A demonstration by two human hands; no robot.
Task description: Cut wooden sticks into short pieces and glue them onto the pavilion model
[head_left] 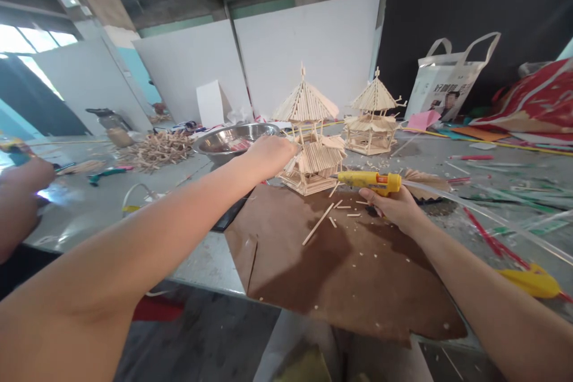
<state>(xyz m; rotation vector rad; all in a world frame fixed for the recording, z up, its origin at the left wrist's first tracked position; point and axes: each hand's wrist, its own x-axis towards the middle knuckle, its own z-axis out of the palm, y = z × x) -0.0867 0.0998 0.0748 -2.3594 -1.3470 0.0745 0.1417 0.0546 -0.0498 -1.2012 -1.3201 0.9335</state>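
My right hand (pixel 396 206) is wrapped round a yellow hot glue gun (pixel 364 179). A long clear glue stick (pixel 483 209) trails from the gun's back end. The gun's nozzle points left, close to the lower tier of a two-tiered pavilion model (pixel 316 158) built from thin wooden sticks. At that model's left side, my left hand (pixel 272 154) reaches in with its fingers closed. Its fingertips are against or just in front of the lower roof, and what they pinch cannot be made out. Short stick pieces and one longer stick (pixel 318 224) lie on a brown board (pixel 313 268).
A steel bowl (pixel 210 142) stands behind my left forearm, a pile of sticks (pixel 156 152) beyond it. A second stick pavilion (pixel 370 122) is behind right. Another person's hand (pixel 27 182) is at far left. A white bag (pixel 441 80) and plastic strips (pixel 523 197) lie right.
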